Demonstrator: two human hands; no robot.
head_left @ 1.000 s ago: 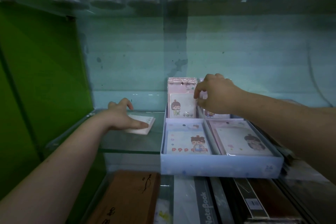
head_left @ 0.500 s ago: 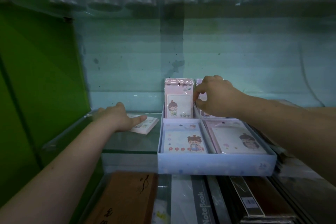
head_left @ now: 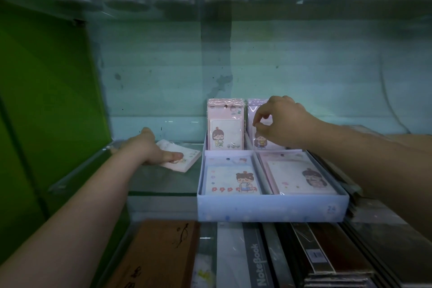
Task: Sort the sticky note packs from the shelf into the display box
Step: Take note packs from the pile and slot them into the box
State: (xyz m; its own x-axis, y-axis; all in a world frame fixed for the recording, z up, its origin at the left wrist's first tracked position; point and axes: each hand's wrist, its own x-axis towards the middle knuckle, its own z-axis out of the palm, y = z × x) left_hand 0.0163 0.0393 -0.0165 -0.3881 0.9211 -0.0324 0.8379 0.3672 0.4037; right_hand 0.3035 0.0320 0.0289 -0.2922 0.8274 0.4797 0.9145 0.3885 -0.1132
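Head view of a glass shelf bearing a pale blue display box with four compartments. The left hand lies flat on a loose sticky note pack that rests on the shelf just left of the box; its fingers are extended and pressed on the pack's top face rather than closed around it. The right hand reaches over the box's rear right compartment, where thumb and forefinger are pinched together at the upper face of an upright pack; whether they actually grip its wrapper cannot be told. Left of those fingers, a second upright pack with a cartoon girl stands in the rear left compartment. Nearer the viewer than the fingers, two packs lie flat: one with red flowers in the front left compartment, one pink in the front right. Below the shelf edge, notebooks lie side by side.
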